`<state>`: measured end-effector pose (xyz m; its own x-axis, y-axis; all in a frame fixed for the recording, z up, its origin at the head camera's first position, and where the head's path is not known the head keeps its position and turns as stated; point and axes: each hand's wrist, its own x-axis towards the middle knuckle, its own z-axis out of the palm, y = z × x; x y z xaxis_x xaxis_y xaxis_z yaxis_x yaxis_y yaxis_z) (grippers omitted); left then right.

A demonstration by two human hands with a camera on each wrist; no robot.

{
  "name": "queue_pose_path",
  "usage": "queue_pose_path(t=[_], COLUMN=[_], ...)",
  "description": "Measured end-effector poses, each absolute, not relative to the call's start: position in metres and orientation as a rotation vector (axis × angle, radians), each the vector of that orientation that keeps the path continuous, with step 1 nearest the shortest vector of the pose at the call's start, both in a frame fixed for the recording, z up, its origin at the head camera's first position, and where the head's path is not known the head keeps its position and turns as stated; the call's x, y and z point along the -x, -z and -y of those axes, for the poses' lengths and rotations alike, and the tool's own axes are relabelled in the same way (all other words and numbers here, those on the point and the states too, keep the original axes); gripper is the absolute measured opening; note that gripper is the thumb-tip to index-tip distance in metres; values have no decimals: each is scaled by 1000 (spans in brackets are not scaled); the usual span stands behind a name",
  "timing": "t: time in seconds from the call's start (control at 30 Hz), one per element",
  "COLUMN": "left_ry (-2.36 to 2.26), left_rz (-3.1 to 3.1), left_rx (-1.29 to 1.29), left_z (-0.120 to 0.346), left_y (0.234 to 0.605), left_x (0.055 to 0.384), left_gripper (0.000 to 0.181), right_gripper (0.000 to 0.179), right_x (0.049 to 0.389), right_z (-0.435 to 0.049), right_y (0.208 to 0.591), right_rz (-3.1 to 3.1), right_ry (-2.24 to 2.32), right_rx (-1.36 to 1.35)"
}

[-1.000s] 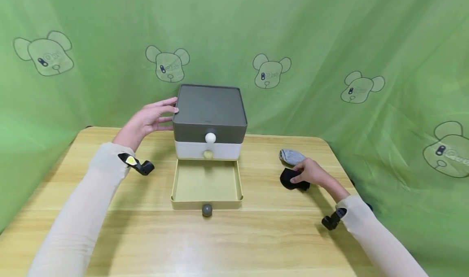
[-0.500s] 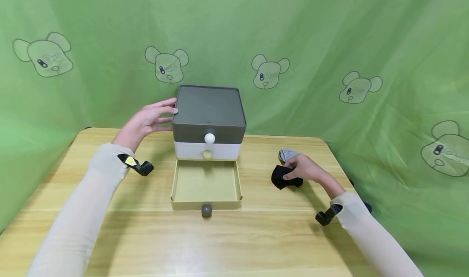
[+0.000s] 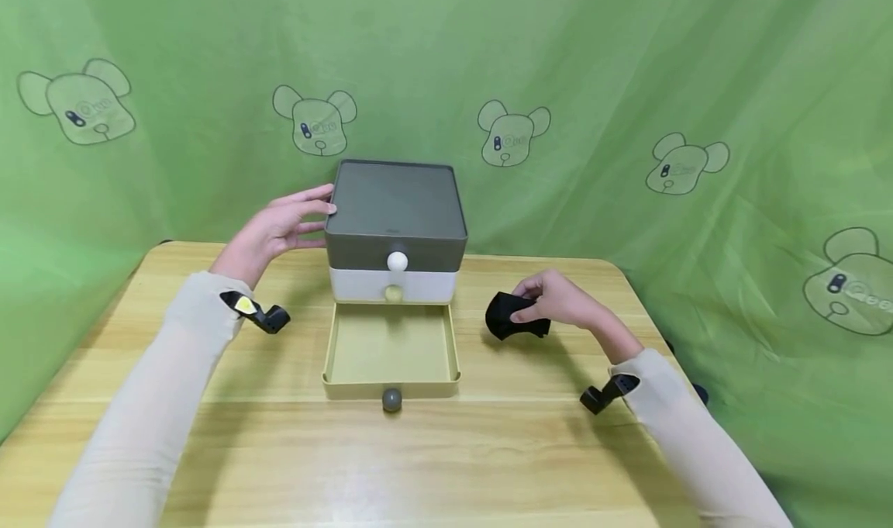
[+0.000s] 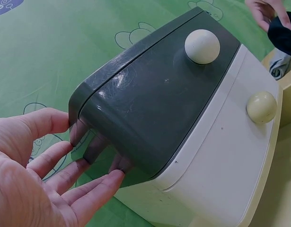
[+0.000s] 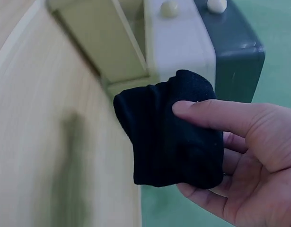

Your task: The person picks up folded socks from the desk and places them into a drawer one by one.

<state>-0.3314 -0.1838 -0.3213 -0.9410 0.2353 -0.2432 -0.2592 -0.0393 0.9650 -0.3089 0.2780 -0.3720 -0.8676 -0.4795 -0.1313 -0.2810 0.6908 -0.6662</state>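
Observation:
My right hand [image 3: 558, 299] pinches a folded black sock [image 3: 512, 316] between thumb and fingers, held above the table to the right of a small drawer cabinet [image 3: 398, 198]. In the right wrist view the thumb lies across the sock's near face. My left hand [image 3: 272, 229] touches the cabinet's left side with spread fingers, their tips on the dark grey top tier in the left wrist view. The yellow bottom drawer [image 3: 391, 350] is pulled out, its inside bare. A rolled grey sock [image 4: 280, 64] shows in the left wrist view; in the head view the right hand hides it.
The cabinet stands near the back of a wooden table [image 3: 335, 466]. Its white middle tier [image 3: 363, 286] is closed, as is the dark top one. A grey knob [image 3: 392, 400] sticks out from the yellow drawer's front. A green curtain [image 3: 418, 63] hangs behind.
My right hand has lifted the black sock and carried it left toward the cabinet, away from where the grey sock lay beside it. The left hand has stayed against the cabinet.

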Motion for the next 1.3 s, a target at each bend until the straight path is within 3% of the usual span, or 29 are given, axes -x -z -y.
queue_pose_path(t=[0.3, 0.6, 0.93, 1.3], left_ry=[-2037, -2055, -2035, -2093], left_rz=[-1894, -1876, -1912, -1837], left_rx=[56, 51, -5, 127], left_z=[181, 178, 185, 181], left_y=[318, 318, 321, 319], left_x=[336, 340, 335, 339], left_gripper=[68, 68, 68, 68], right_gripper=[23, 20, 16, 24], right_x=[290, 275, 275, 275], right_z=[-229, -162, -103, -73], right_y=[344, 330, 337, 360], right_rz=[-2542, -2497, -2514, -2571], right_ry=[1053, 1040, 868, 614], right_rx=[678, 926, 1052, 1166])
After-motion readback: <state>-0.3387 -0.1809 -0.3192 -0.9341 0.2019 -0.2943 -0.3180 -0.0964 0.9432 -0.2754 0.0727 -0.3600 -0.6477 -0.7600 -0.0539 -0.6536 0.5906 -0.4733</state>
